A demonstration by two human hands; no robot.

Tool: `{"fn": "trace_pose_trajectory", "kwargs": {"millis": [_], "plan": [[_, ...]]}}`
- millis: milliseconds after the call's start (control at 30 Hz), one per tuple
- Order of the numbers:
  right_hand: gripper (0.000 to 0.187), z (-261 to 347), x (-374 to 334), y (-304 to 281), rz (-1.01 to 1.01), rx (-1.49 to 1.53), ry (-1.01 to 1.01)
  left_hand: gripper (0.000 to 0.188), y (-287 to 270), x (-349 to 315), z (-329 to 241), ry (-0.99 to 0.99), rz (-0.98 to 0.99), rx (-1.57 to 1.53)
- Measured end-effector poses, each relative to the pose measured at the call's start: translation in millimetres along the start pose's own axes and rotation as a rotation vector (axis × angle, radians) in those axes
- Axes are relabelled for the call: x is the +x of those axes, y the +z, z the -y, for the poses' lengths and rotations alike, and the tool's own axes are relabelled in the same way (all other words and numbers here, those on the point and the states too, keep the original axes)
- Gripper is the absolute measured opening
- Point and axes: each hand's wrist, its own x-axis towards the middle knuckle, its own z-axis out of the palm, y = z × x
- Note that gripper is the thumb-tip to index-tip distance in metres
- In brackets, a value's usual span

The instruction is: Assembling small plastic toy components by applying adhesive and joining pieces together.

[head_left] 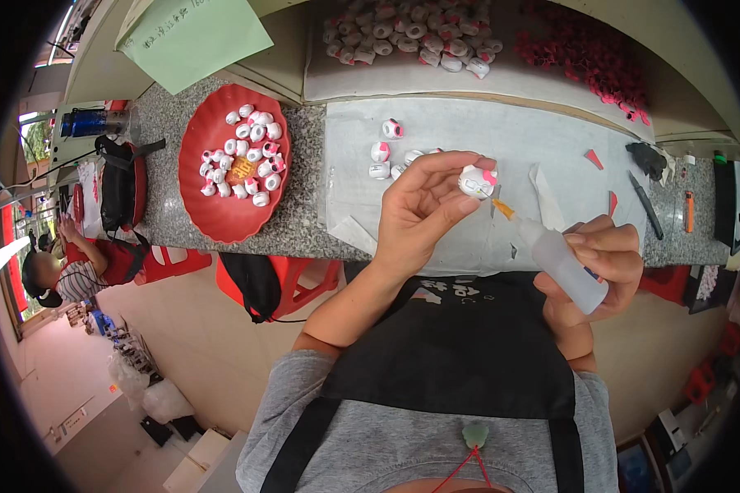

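Between the thumb and fingers of my left hand [426,205] is a small white cat-like figurine head [476,182] with a pink bow. My right hand [604,263] grips a translucent squeeze bottle [561,264], tilted so that its orange nozzle [502,209] points at the head; whether the tip touches it I cannot tell. Several more white heads stand on the pale work sheet [460,123], one with pink at the far left [393,129], some partly hidden behind my left fingers.
A red scalloped plate [193,148] with several white heads stands at left. On the shelf behind lie a pile of heads [419,33] and pink bits [584,62]. A dark-handled knife [646,205] and an orange cutter [688,212] lie at right. Another person [66,271] sits far left.
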Motion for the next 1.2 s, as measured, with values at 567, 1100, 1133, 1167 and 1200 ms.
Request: {"fn": "trace_pose_trajectory", "kwargs": {"millis": [567, 1100, 1133, 1167, 1200], "plan": [[0.04, 0.1, -0.4, -3.5, 0.022, -0.021, -0.031, 0.036, -1.1, -0.9, 2.4, -0.004, 0.016, -0.003], [0.039, -3.9, 0.1, -2.4, 0.038, -0.019, -0.047, 0.032, -0.4, -0.6, 6.6, 0.068, 0.047, 0.139], [0.039, -4.4, 0.4, -2.4, 0.05, -0.023, -0.052, 0.032, -1.5, -0.4, 7.1, 0.068, 0.046, 0.139], [0.039, -4.4, 0.4, -2.8, 0.062, -0.027, -0.056, 0.033, -2.6, -0.3, 7.9, 0.1, 0.068, 0.222], [0.039, -4.3, 0.7, -2.9, 0.061, -0.028, -0.055, 0.033, -3.3, 0.2, 8.2, 0.132, 0.091, 0.304]]}}
